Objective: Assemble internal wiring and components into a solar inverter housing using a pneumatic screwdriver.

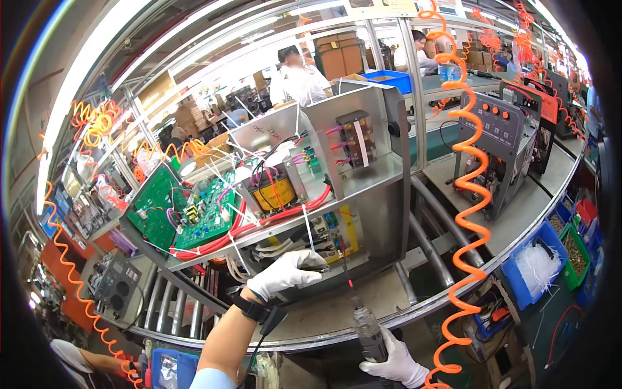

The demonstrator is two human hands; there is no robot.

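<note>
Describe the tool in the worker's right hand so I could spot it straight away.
Start at the big open metal chassis on the workbench, with green circuit boards on its left. Just below its front edge, the white-gloved right hand grips a grey, cylindrical powered screwdriver pointing up at the chassis. Unlike the orange coiled hose beside it, it is straight and stubby, with a thin bit on top.

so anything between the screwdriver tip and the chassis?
Nothing visible. The power screwdriver in the right hand points up at the open chassis; the left hand rests beside its line, not across it.
</note>
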